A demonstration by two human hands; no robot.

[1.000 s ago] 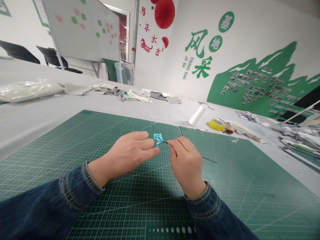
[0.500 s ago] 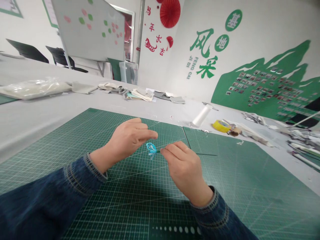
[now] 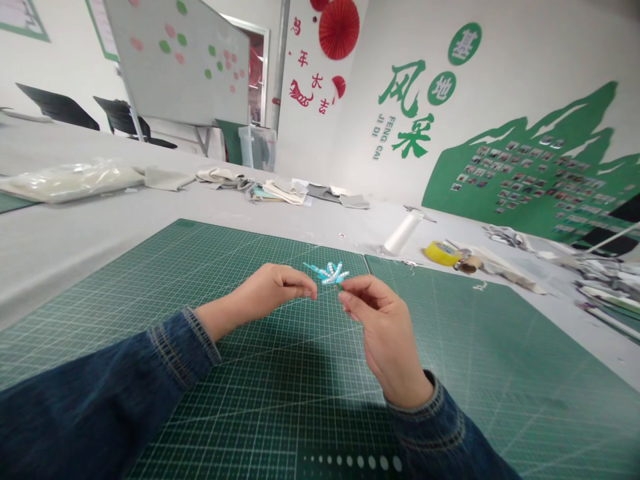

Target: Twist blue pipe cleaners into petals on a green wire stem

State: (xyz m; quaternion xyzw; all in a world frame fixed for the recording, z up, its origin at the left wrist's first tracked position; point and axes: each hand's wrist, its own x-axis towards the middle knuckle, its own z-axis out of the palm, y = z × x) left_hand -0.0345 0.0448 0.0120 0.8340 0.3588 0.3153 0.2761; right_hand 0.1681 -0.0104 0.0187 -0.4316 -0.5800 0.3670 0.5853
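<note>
My right hand (image 3: 387,327) pinches the base of a small blue craft flower (image 3: 331,273) between thumb and fingertips. Its narrow petals carry pale, bead-like rows and spread out above the fingertips, with one thin blue piece pointing left. Most of the flower's stem is hidden by the hand. Just left of the flower, my left hand (image 3: 270,293) hovers with bent fingers, thumb and fingertips close together. Nothing shows between them, and they are apart from the petals. Beneath both hands lies a green cutting mat (image 3: 240,400) with a white grid.
Beyond the mat stands a white roll (image 3: 403,231), with yellow tape (image 3: 443,253) to its right. Fabric scraps (image 3: 285,191) lie along the table's far side. A plastic-wrapped bundle (image 3: 75,181) rests at left, and more cloth and loose items (image 3: 610,280) at right.
The flower has turned from a side view with its stem reaching right to petals facing me, and has risen slightly to the right. My left hand has lowered a little, its fingers drawing together.
</note>
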